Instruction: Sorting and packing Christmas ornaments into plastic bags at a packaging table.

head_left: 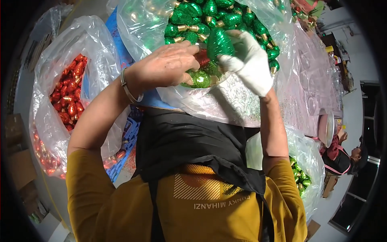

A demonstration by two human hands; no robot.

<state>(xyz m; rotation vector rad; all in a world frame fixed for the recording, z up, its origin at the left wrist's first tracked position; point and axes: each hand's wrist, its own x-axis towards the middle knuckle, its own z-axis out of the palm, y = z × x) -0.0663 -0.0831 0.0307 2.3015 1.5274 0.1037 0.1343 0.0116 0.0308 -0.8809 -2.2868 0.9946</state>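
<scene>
My right hand (252, 62), in a white glove, is closed around a large dark-green glitter bulb ornament (219, 44), its gold cap end pointing down toward me. Bare and palm down, my left hand (165, 66) has its bent fingers apart. Its fingertips reach the edge of a small group of ornaments, close to a light-green glitter bulb (199, 79). Part of a red glitter bulb (203, 56) shows between my hands. Just beyond lies a heap of dark-green bulb ornaments (231, 19) with gold caps, in an open clear plastic bag (139, 26).
At left stands a clear bag (96, 44) of red bulb ornaments (70, 94), near a blue plastic crate (125, 145). Another bag holds light-green ornaments (300, 177) at lower right. Glitter-dusted plastic sheeting (298, 76) covers the table at right. A co-worker (342, 157) is beside a round basin (325, 129).
</scene>
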